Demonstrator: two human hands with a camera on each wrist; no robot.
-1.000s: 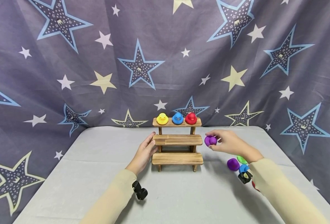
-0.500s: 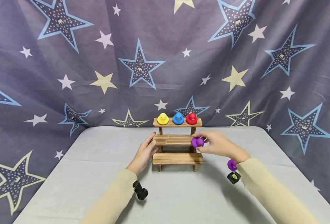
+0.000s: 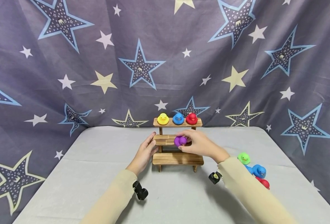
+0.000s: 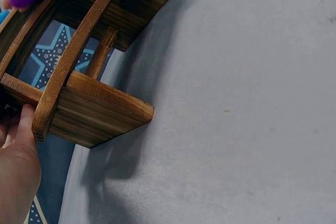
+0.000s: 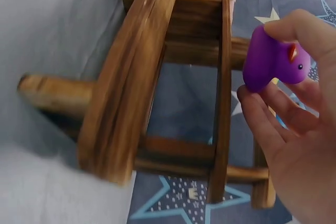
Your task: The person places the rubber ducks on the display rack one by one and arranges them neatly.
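Observation:
A three-tier wooden display stand [image 3: 177, 159] stands on the cloth-covered table. My left hand [image 3: 143, 154] holds the left end of its middle shelf, with thumb and fingers on either side of the board. My right hand [image 3: 201, 144] pinches a purple rubber duck [image 3: 180, 141] between thumb and fingertips, in front of the middle shelf. In the right wrist view the duck [image 5: 273, 61] appears apart from the shelf board, its orange beak turned toward my palm. On the top shelf sit a yellow duck [image 3: 162, 119], a blue duck [image 3: 178, 118] and a red duck [image 3: 191, 119].
On the table to the right lie a green duck [image 3: 244, 158], blue ducks [image 3: 259, 171] and a red duck [image 3: 263, 183], partly behind my right sleeve. A star-patterned curtain [image 3: 165, 90] hangs behind the stand. The grey tablecloth [image 3: 176, 199] spreads in front.
My right hand has carried the purple duck leftward, from beside the stand to the middle of the shelf. My left hand stays put. The other purple duck on the table is now hidden.

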